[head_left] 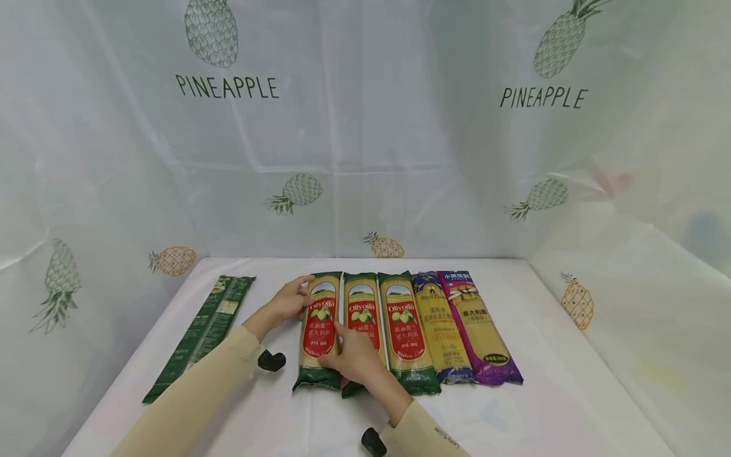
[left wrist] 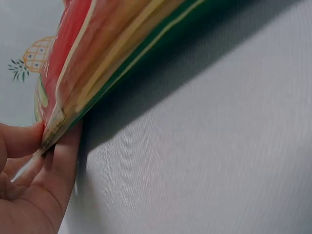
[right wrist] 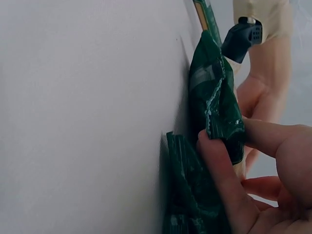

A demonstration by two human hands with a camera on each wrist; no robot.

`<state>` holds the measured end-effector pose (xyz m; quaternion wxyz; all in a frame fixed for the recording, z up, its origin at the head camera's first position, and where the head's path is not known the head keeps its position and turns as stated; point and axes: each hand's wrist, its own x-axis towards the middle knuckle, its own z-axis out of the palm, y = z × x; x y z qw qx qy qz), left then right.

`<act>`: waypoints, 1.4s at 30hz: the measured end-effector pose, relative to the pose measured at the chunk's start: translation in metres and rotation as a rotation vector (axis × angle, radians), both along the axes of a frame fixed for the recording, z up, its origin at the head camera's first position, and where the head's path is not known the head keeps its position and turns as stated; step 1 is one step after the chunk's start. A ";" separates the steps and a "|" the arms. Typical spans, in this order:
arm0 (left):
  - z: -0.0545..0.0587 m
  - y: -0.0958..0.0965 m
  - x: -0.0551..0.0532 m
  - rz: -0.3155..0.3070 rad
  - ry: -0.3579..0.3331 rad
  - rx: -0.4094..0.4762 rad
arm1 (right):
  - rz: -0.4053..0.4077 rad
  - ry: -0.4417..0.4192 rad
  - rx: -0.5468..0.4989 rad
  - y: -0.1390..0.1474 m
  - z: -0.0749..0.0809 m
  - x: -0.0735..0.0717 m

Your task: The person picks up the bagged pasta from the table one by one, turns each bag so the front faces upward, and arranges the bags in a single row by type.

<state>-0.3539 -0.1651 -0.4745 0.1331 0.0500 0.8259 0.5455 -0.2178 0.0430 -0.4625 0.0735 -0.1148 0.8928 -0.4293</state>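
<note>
A spaghetti pack (head_left: 321, 327) with a red oval label and green ends lies leftmost in a row. At its upper left edge, my left hand (head_left: 290, 301) pinches it; the left wrist view shows the thumb over and fingers under the edge of the pack (left wrist: 92, 53), which is partly lifted off the table. My right hand (head_left: 361, 354) grips the same pack's lower right side, and in the right wrist view thumb and forefinger pinch near its green end (right wrist: 214, 92). Partly behind the right hand is a second matching pack (head_left: 362, 303), with a third alike (head_left: 405, 320) beside it.
To the right of these lie a yellow-and-blue spaghetti pack (head_left: 442, 327) and a purple one (head_left: 485, 330). A green pack (head_left: 207, 333) lies apart on the left, partly behind the left sleeve. The white-covered table (head_left: 548, 406) meets a pineapple-print curtain (head_left: 394, 146) at its back.
</note>
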 end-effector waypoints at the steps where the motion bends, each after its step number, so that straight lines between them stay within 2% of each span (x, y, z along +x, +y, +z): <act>1: 0.001 0.000 0.000 -0.001 0.004 -0.014 | -0.002 -0.002 -0.006 0.000 0.001 0.000; 4: 0.004 0.001 -0.001 -0.004 0.018 -0.066 | 0.002 0.003 0.003 0.001 0.003 -0.002; 8: 0.007 0.000 -0.002 -0.007 0.079 -0.159 | 0.013 0.015 0.007 0.001 0.001 -0.004; 12: 0.006 -0.002 -0.002 -0.012 0.097 -0.189 | 0.044 0.022 0.006 0.002 -0.001 -0.004; 15: 0.005 -0.004 -0.003 -0.020 0.068 -0.165 | 0.082 0.007 -0.033 0.006 -0.002 -0.004; 19: 0.003 -0.006 -0.003 -0.004 0.073 -0.203 | 0.108 -0.057 -0.135 0.011 0.000 -0.002; 22: 0.004 -0.008 -0.004 -0.008 0.077 -0.233 | 0.105 -0.078 -0.163 0.013 0.003 -0.001; 27: 0.006 -0.008 -0.004 -0.059 0.042 -0.193 | 0.106 -0.040 -0.125 0.014 0.006 0.002; 34: 0.004 -0.007 -0.006 -0.069 -0.035 -0.097 | 0.110 -0.019 -0.073 0.016 0.004 0.003; 42: 0.002 -0.010 -0.005 -0.097 -0.084 -0.025 | 0.096 -0.015 -0.040 0.016 0.004 0.007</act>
